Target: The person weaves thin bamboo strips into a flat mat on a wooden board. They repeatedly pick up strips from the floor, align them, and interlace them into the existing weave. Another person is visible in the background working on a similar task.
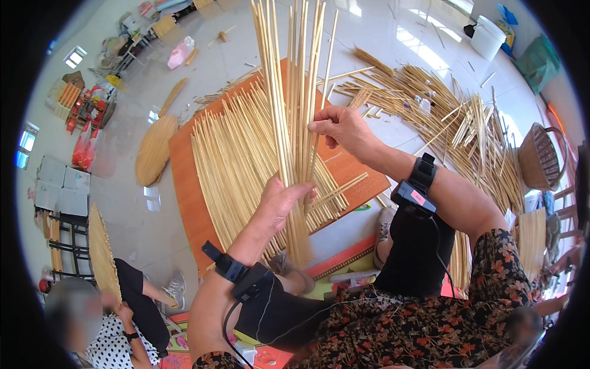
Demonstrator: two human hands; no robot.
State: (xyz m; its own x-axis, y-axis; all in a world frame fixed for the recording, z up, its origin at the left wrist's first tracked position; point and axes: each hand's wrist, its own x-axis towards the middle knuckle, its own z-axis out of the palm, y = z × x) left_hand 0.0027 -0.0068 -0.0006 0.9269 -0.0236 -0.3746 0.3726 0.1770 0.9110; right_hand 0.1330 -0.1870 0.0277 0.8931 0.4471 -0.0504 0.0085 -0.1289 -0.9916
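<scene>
In the head view, the left hand point(279, 202) grips a bundle of sticks point(276, 98) low down, its thumb pressed across the front; its other fingers are mostly hidden behind. The right hand point(349, 130) sits higher, thumb and forefinger pinching at the bundle's right edge; I cannot tell how many sticks they catch. The bundle stands upright over the orange-brown surface point(183, 160), its tops fanned apart. A broad row of sticks point(230, 166) already lies side by side on that surface. The work looks partway through: the bundle is not yet laid down, a few stray sticks point(341, 189) cross the row's near end, and a large, tangled heap point(442, 117) on the floor point(381, 37) seems unsorted
</scene>
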